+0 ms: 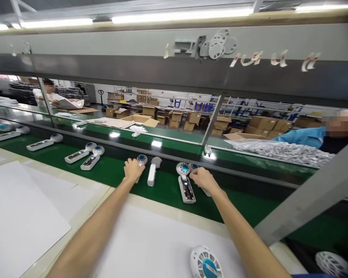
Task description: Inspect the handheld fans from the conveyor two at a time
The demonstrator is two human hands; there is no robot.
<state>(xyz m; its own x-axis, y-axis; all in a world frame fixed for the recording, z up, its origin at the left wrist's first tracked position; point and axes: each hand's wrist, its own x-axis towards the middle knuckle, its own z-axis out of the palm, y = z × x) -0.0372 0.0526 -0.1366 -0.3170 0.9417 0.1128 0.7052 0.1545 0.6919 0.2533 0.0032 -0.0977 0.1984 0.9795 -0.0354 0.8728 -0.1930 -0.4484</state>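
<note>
White sheets [150, 247] cover the near bench, and a round fan head [205, 264] with a blue centre lies on them just by the right forearm. Both bare arms reach forward over the bench onto the green belt [118, 175]. The left hand [132, 170] is curled over the handle of a small fan [140, 162], whose blue-centred head shows just beyond the knuckles; the fingers wrap it, grasping it on the belt. Just beside it to the right lies a white fan [152, 172], untouched. The right hand [202, 178] rests on another fan [201, 181], mostly hidden under it, fingers bent around the part near its head; whether it grips or only touches cannot be told. Between the hands, close to the right one, an open fan [186, 185] lies with its dark circuit board showing. Further left along the belt more fans [88, 156] lie in a loose row. Beyond the belt's far rail, a pile of small white parts [281, 151] sits before a person in blue [304, 137], and cartons [191, 117] stand stacked in the hall behind.
</note>
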